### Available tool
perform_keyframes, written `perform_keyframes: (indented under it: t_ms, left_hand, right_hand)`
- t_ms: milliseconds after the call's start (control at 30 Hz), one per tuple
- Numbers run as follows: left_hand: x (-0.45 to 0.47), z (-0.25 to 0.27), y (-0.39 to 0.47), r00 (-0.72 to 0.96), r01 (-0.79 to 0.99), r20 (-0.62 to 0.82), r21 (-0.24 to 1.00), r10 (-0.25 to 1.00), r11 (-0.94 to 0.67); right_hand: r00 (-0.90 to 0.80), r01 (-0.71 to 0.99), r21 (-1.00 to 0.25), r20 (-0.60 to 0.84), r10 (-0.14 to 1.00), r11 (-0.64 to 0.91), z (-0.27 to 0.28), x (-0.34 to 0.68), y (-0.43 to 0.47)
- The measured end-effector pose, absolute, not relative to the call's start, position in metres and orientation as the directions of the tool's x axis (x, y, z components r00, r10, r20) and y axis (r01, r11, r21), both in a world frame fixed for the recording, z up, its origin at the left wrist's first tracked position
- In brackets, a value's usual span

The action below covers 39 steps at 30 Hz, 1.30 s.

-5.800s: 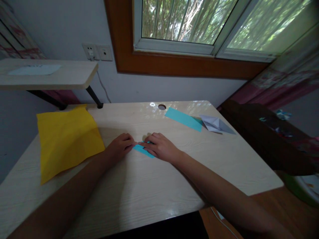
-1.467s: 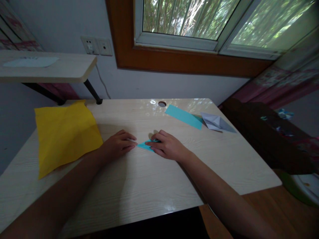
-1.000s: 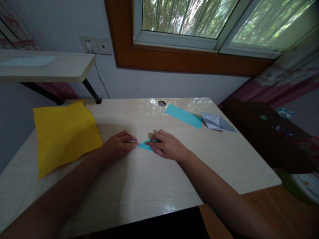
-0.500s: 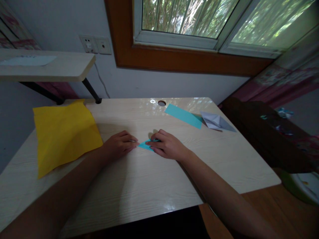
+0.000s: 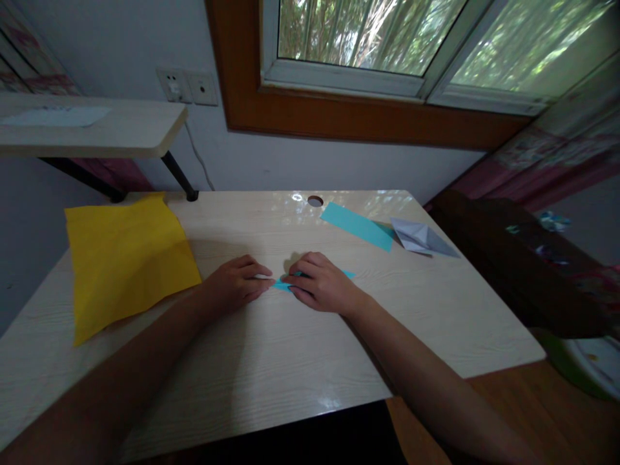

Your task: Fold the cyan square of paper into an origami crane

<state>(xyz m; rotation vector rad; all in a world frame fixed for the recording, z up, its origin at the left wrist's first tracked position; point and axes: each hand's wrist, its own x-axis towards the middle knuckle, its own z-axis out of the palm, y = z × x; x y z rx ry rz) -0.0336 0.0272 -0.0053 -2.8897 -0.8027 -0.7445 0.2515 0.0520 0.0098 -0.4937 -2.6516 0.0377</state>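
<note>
A small piece of folded turquoise paper lies low over the middle of the table, mostly covered by my right hand. That hand's fingers are closed on it, and a thin point of the paper shows beyond the knuckles on the right. At the paper's left tip, my left hand pinches with thumb and fingertips. The exact folds under the fingers are hidden.
Yellow paper lies at the left. A turquoise strip and a folded white paper shape lie at the back right of the table. A raised shelf overhangs the back left.
Both hands have shifted slightly to the right. Less of the turquoise paper shows between them, and its right point now shows past my right hand.
</note>
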Motion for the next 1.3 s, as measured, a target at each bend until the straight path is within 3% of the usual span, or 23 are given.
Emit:
perform_keyframes:
  t_ms: [367, 867, 1300]
  left_hand:
    - [-0.034, -0.006, 0.025, 0.703, 0.506, 0.477, 0.185, 0.527, -0.843]
    - [-0.032, 0.001, 0.025, 0.756, 0.472, 0.472, 0.087, 0.453, -0.878]
    - [-0.028, 0.003, 0.021, 0.765, 0.5, 0.441, 0.053, 0.47, -0.864]
  right_hand:
    - [-0.845, 0.308, -0.108, 0.425, 0.324, 0.945, 0.003, 0.246, 0.055]
    - [-0.849, 0.312, -0.113, 0.414, 0.33, 0.943, 0.006, 0.246, 0.054]
    - [-0.842, 0.303, -0.151, 0.42, 0.339, 0.941, 0.005, 0.246, 0.056]
